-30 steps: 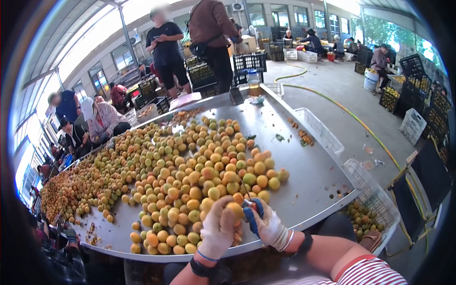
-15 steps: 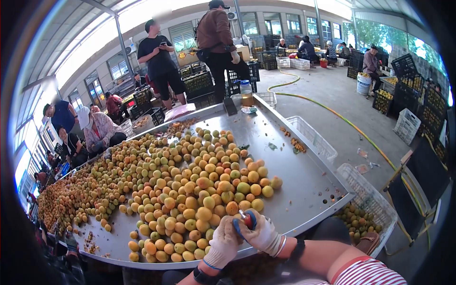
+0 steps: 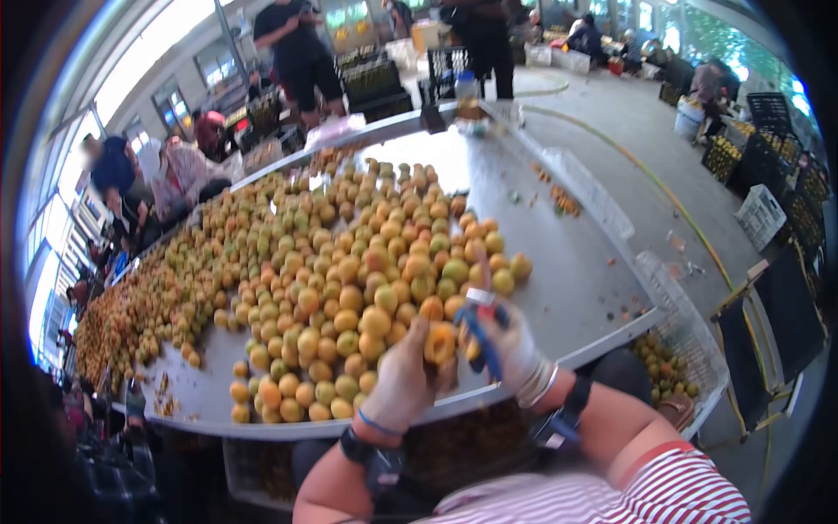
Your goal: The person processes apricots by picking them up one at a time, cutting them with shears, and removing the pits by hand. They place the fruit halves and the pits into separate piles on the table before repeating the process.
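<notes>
View: head camera, looking down past two gloved hands to a metal bench point(image 3: 580, 319).
Cut fruit: opened, its orange hollow showing – roundish, with no clear long axis – held up over the near edge of the bench, between the hands.
Left hand point(image 3: 403, 375): nearer to the cut fruit point(image 3: 441, 343), touching it; fingers closed around its left and near sides.
Right hand point(image 3: 517, 349): just right of the fruit; fingers curled tight on a small red-and-blue tool point(image 3: 485, 316), blurred, so where handle ends and glove begins I cannot tell. A bit of orange shows by these fingers, perhaps fruit.
Relation: fruit left of the right-hand fingers, near but seemingly apart; tool end points to the far side.
Around: whole fruits point(image 3: 347, 298) heaped left and far; white crate point(image 3: 694, 336) beyond the bench's right edge.
</notes>
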Motion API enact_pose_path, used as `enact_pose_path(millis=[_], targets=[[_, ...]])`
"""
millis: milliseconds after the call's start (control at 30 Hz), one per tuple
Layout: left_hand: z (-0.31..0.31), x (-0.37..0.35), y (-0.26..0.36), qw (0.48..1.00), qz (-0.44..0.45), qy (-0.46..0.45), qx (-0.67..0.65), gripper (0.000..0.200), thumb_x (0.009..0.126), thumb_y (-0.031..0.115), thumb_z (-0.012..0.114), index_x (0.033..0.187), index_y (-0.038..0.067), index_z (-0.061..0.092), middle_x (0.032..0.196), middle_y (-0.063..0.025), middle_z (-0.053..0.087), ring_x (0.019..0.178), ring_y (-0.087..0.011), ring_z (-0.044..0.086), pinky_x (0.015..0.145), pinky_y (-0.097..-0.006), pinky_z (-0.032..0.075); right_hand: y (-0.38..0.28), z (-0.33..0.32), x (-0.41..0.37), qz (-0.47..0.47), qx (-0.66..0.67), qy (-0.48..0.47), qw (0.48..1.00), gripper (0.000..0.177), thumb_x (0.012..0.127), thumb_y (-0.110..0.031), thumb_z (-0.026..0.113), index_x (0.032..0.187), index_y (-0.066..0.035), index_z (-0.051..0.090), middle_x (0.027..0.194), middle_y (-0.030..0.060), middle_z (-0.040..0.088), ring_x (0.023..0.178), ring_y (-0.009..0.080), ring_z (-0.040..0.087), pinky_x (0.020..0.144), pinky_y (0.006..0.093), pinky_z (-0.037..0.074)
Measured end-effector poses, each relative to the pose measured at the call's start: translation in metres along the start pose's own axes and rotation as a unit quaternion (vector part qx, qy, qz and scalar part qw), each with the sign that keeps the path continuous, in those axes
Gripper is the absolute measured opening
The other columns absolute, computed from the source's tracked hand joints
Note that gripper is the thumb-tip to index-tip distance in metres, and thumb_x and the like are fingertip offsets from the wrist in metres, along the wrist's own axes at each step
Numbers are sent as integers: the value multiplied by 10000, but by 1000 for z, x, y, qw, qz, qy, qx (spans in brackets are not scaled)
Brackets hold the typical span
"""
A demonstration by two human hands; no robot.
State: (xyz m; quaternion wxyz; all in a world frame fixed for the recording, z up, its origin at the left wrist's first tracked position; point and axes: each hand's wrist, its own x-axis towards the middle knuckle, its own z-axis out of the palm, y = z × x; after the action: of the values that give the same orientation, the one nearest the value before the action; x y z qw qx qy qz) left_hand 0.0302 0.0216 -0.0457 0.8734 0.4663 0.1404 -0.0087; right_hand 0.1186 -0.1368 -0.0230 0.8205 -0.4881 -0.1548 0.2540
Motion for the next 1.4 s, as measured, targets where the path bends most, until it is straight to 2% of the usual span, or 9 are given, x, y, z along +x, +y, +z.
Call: enact_pose_path(millis=[100,300,400,533,867,967,1033,1333,1400], targets=[[22,-17,32,989,-30,-106,-101,569,1090,506,329,1206,10,584,752,-54,549,656,-168,510,619,-290,400,-5,-12,5,-20,-13,-46,999,300,1033,-323,534,1108,-49,630,743,44,612,493,103,543,419,254,434],[24,-30,37,984,-55,-147,-85,511,1079,409,431,1359,-8,525,1007,-94,640,777,-152,563,754,-293,488,-17,-22,13,39,55,-41,997,354,1021,-312,465,1194,-38,610,746,65,625,471,121,544,431,236,427],[44,-45,46,957,-65,-136,249,439,944,180,634,1339,15,535,1067,-76,645,905,-135,632,840,-282,508,-27,-21,9,46,32,-42,998,316,1017,-275,505,1195,-35,609,798,67,648,474,130,553,422,243,438],[46,-48,27,825,8,-212,525,382,925,165,615,1302,122,575,1129,-146,658,1051,-332,658,912,-398,528,-33,-13,5,87,49,-30,995,268,1003,-221,574,1187,-31,615,832,53,667,491,138,565,417,256,443],[55,-57,40,742,-1,-306,596,328,959,227,659,1258,96,630,1026,-109,720,968,-280,706,857,-346,545,-31,-9,3,104,36,-38,993,253,998,-215,618,1180,-43,652,843,53,691,511,128,573,453,240,458],[59,-62,49,774,2,-147,616,366,935,219,694,1265,77,631,1025,-92,711,970,-223,706,856,-329,547,-33,-9,1,103,31,-57,993,264,994,-217,629,1189,-43,663,845,52,703,530,117,580,468,232,461],[48,-47,34,927,26,34,374,441,904,140,734,1291,11,567,1086,-71,669,984,-153,673,866,-309,554,-31,-9,-1,101,31,-76,991,272,991,-218,635,1197,-43,670,849,52,710,544,111,586,478,227,464],[45,-41,30,978,88,55,180,533,956,67,687,1435,5,464,1183,-80,608,983,-124,655,843,-272,579,-18,2,-2,80,11,-63,995,322,962,-219,712,1245,-77,653,819,11,672,584,77,586,504,216,458],[44,-44,33,984,69,26,164,500,965,56,666,1429,2,488,1130,-71,621,960,-122,659,871,-277,572,-35,5,-2,12,79,-14,997,266,1012,-324,615,922,-74,613,796,17,591,543,103,510,502,243,403]])
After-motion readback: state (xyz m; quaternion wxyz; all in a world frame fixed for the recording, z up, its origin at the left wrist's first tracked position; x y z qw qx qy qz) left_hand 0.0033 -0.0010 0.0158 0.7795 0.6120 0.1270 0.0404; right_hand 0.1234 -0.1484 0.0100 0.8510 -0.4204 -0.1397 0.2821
